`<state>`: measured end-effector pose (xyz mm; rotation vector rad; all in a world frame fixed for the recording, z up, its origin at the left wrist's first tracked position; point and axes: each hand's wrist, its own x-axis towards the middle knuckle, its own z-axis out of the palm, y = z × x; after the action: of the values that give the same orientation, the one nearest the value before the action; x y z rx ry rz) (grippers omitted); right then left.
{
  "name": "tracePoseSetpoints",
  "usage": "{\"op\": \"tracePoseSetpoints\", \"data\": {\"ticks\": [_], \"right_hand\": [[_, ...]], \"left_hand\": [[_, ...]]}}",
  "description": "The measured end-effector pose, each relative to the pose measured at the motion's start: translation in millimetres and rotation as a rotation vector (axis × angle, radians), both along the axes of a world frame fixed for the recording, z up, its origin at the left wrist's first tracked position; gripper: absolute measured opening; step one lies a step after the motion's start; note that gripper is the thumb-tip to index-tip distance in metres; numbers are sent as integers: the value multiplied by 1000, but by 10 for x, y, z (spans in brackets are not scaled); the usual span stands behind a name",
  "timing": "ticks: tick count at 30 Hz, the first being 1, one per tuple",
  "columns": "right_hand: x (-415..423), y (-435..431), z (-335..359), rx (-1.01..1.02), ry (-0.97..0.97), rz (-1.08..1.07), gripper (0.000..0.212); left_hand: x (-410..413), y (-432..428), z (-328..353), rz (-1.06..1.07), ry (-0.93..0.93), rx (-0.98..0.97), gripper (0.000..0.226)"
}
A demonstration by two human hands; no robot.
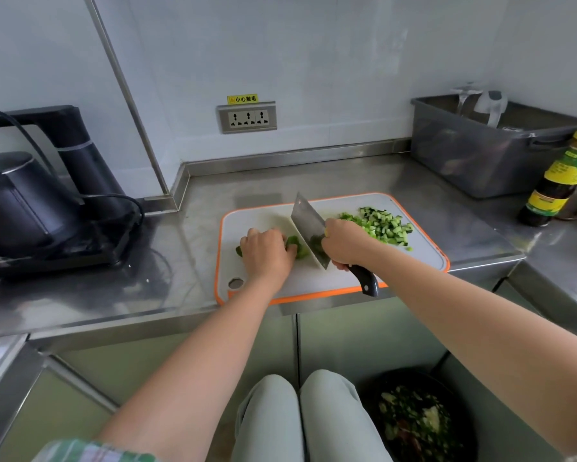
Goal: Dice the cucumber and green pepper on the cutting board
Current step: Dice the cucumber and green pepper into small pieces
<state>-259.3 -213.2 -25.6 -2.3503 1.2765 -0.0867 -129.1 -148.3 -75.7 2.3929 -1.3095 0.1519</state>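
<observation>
Now, mid-cut: my left hand [267, 253] pins the pepper [296, 245] on the board [413, 261], fingers [291, 251] curled; my right hand [343, 241] grips the knife [308, 233], blade just beside those knuckles. At right lie cucumber dice [380, 225]. Risk: pepper slips, blade nicks fingertips.

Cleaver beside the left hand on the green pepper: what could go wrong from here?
1. The left hand fingers hold the green pepper right beside the cleaver blade; a drifting cut could nick them.
2. The cutting board lies at the front edge of the counter; hard chops might shift it.
3. The diced cucumber sits close to the right hand; pieces may scatter off the board.
</observation>
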Motion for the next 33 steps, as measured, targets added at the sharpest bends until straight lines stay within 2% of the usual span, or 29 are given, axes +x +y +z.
{"op": "tracePoseSetpoints", "data": {"ticks": [3,5,12,20,27,33], "right_hand": [[0,25,48,-120,-85,14,4],[-15,59,114,-153,-103,44,6],[-54,157,130,-190,31,91,7],[-46,186,115,-153,33,54,6],[-17,232,122,-65,69,50,12],[12,218,144,-32,91,39,9]], "left_hand": [[3,-10,-39,26,89,-45,24],[8,-13,-55,45,139,-88,20],[-51,25,-99,77,173,-209,21],[-80,32,-129,113,185,-286,18],[-61,21,-156,115,179,-270,20],[-54,10,-167,95,201,-294,17]]}}
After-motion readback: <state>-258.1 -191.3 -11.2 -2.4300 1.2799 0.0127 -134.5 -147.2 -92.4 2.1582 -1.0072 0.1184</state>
